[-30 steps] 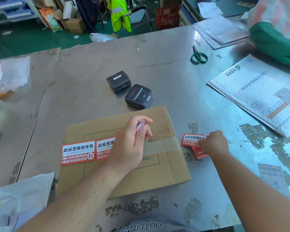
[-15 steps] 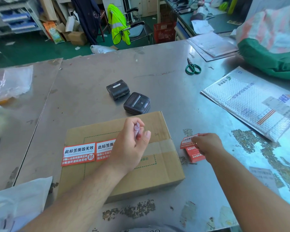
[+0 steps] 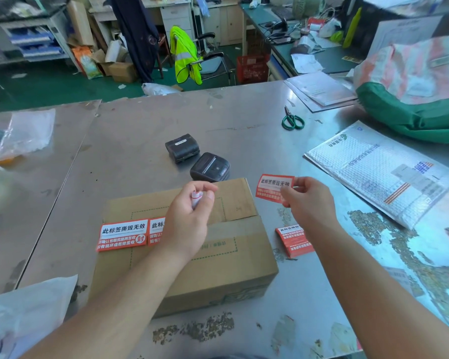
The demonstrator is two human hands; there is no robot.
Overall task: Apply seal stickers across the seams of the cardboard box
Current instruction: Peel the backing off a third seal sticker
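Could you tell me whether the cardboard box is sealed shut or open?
Shut: the cardboard box has flaps lying flat, with tape and two red stickers across the seam.

Your cardboard box (image 3: 218,257) is plain tan kraft with a green dashed rectangle printed on top. The seal stickers (image 3: 123,234) on it are red-orange with a white panel and black characters. The sticker (image 3: 272,186) in your right hand (image 3: 310,200) has the same red and white scheme, as does the stack (image 3: 294,240) on the table. The scrap pinched in your left hand (image 3: 189,218) is white with a red edge. The steel table (image 3: 130,141) is grey with brownish blotches. The scissors (image 3: 292,120) have green handles. The two printers (image 3: 210,167) are black. The bubble mailer (image 3: 381,172) is silver-white with red and blue print.
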